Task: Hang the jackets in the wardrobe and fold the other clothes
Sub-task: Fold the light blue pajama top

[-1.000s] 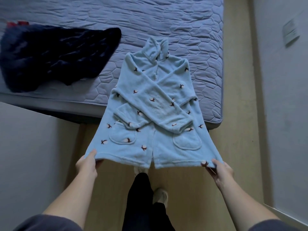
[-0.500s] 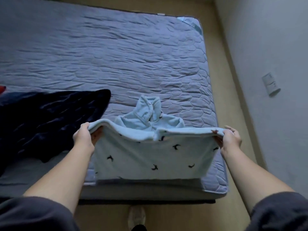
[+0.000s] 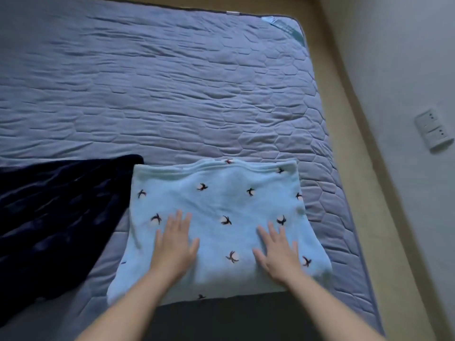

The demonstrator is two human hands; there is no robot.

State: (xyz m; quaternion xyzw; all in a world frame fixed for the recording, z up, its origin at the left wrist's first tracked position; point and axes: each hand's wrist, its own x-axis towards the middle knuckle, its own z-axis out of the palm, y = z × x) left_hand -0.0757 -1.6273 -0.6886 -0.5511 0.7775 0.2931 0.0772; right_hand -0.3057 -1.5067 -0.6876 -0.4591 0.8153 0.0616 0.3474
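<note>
On mattress (image 3: 172, 82), folded blue robe (image 3: 216, 205) (flat hands (image 3: 176, 244)).

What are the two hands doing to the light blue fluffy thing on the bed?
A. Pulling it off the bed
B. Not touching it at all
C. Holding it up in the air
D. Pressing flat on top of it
D: the left hand and the right hand lie with fingers spread on top of the folded light blue garment, which rests on the mattress.
</note>
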